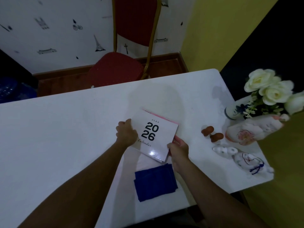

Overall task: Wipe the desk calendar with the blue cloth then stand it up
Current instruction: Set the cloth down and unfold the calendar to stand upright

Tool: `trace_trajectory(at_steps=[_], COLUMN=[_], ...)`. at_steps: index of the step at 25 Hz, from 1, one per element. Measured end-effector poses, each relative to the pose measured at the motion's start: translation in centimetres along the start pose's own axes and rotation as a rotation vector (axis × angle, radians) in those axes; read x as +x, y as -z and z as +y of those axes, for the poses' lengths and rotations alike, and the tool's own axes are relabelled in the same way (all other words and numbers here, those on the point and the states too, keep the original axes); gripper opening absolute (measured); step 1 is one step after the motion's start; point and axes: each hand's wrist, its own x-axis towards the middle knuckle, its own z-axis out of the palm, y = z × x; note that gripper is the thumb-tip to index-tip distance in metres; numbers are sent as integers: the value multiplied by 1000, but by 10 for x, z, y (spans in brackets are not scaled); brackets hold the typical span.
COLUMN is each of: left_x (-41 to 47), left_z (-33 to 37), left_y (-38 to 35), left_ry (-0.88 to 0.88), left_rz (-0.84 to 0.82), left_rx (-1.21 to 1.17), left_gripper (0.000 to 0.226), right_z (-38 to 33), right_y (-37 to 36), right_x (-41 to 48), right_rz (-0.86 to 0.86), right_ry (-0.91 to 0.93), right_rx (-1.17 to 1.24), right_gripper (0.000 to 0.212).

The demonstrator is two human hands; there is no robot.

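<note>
A white desk calendar (162, 132) with "2026" on its cover and pink spiral binding along its far edge is at the middle of the white table (65, 129), its near edge lifted a little. My left hand (126, 133) grips its left edge. My right hand (179, 149) grips its near right corner. The folded blue cloth (155, 183) lies flat on the table just in front of the calendar, with neither hand touching it.
On the right side of the table are two small brown figurines (212, 133), white ceramic figurines (241, 157), a pink-and-white ornament (253, 130) and a vase of white flowers (269, 91). A red chair (118, 69) stands behind the table's far edge.
</note>
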Motion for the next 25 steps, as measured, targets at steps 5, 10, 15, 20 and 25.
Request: trace_trajectory(at_steps=[5, 10, 15, 20, 25], left_x=[-6, -14, -30, -41, -44], left_z=[-9, -17, -14, -2, -1], left_y=[7, 17, 14, 26, 33], left_ry=[24, 15, -88, -146, -230], left_rz=[51, 78, 147, 237, 200], left_rx=[-73, -358, -517, -658, -681], left_gripper=[59, 60, 41, 33, 34], right_z=[3, -8, -38, -69, -76], right_y=[9, 9, 0, -12, -20], right_x=[5, -6, -20, -26, -16], right_rz=[-71, -57, -48, -77, -144], right_ry=[5, 103, 270, 384, 386], right_rx=[-67, -86, -50, 36, 17], right_gripper=[57, 60, 64, 43, 29])
